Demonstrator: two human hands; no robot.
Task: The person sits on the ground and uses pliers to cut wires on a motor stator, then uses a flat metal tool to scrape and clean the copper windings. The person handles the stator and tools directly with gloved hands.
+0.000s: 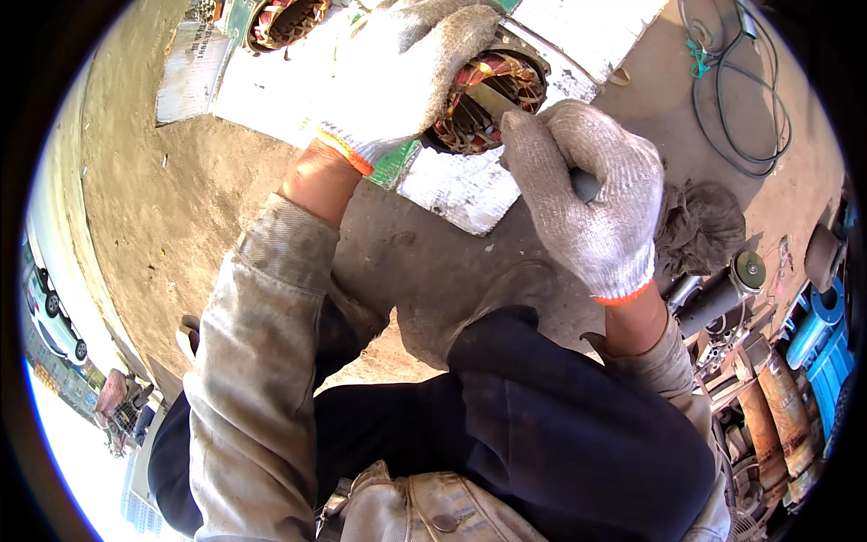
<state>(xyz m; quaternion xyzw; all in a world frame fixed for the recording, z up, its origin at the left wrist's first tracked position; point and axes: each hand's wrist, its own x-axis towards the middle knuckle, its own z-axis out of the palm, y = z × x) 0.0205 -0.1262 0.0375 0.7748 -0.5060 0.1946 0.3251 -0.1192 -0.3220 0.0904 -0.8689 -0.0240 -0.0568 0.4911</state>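
A motor stator [528, 77] with reddish, laced copper windings lies on its side, its round bore facing me. My left hand [397, 77], in a pale knitted glove, wraps over the stator's left side; bright glare hides part of its fingers. Just right of the bore, my right hand [587, 181], in a matching soiled glove, is closed with thumb and forefinger together. From its fingertips a thin pale flat strip [490, 101] reaches into the bore among the windings. A dark grey round end [585, 184] shows inside the curled fingers; I cannot tell what it is.
Flattened cardboard [461, 194] lies under the stator on bare ground. Another wound stator [287, 20] stands at the far left. A black cable [722, 154] loops at far right, above a dark rag [700, 226]. Metal parts [768, 415] and blue castings [817, 339] crowd the right side.
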